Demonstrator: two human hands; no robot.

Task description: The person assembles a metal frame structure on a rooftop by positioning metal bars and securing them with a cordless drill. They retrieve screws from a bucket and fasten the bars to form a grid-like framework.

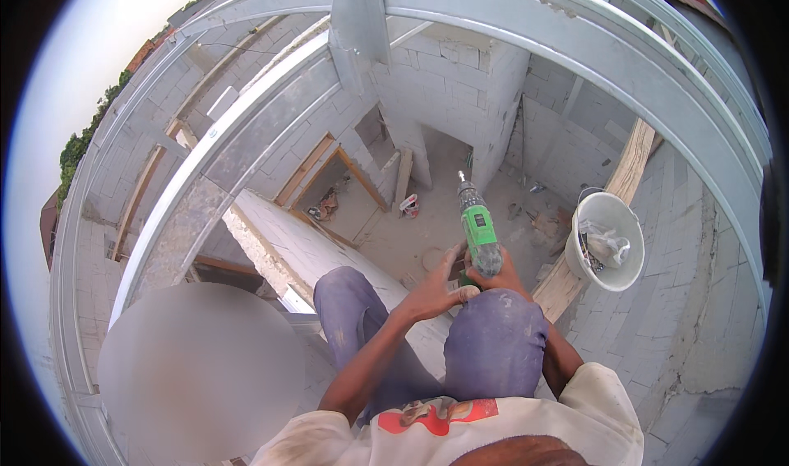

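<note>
A green and black cordless drill (479,226) points away from me above my right knee, with a bit in its chuck. My right hand (503,275) is closed around its grip, which is mostly hidden under the drill's body. From the left, my left hand (434,292) holds the lower end of the drill, its thumb and fingers on either side of the base. To the right of the drill, a white bucket (582,279) contains small metal pieces and a clear plastic bag (606,244).
Pale metal beams (526,10) arch across the far side and the left. A wooden plank (559,289) runs beside the bucket. Far below lies a floor (386,232) with debris, between block walls (440,76). A blurred round patch (201,376) covers the lower left.
</note>
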